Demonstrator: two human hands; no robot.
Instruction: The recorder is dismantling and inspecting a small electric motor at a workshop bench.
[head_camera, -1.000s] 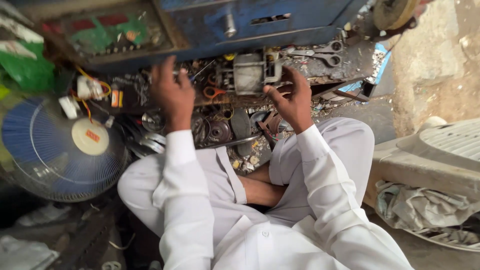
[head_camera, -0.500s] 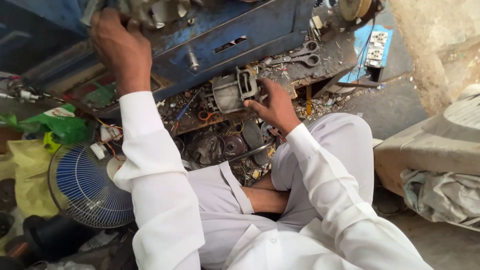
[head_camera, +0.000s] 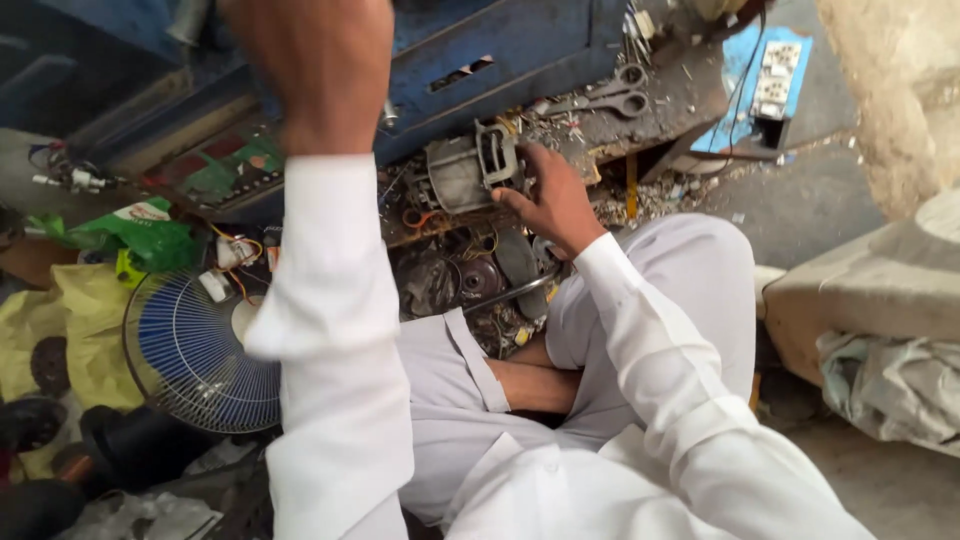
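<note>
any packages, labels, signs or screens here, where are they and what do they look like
Green bag: left of the fan, crumpled green plastic with a white printed patch.
Yellow bag: far left, beside the fan, soft and creased.
Blue card: top right on the ground, flat blue backing holding a white switch plate.
No signs or screens show.

The motor (head_camera: 462, 175) is hemmed in on the cluttered bench (head_camera: 690, 95) by the blue cabinet (head_camera: 500, 45) just behind it, scissors (head_camera: 605, 95) to its right and loose metal parts (head_camera: 470, 280) below, while bare floor (head_camera: 800, 200) lies open further right, past the knee (head_camera: 690, 260).
</note>
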